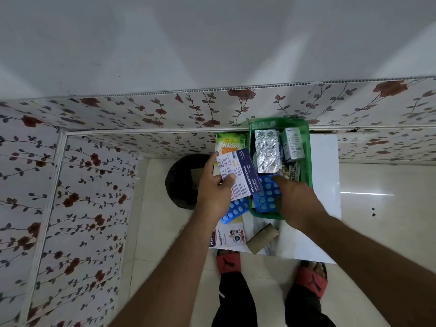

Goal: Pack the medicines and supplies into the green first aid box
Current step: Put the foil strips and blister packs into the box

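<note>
The green first aid box stands open on a small white table. Inside lie silver foil strips, a white medicine carton and a tube. My left hand holds a blue and white dressings box just left of the green box. My right hand rests on a blue tablet strip at the green box's near end. Another blue strip lies under my left hand on the table.
A washproof plaster pack and a brown bandage roll lie at the table's near edge. A cotton bud pack lies by the wall. A black round object sits on the floor to the left. My sandalled feet stand below.
</note>
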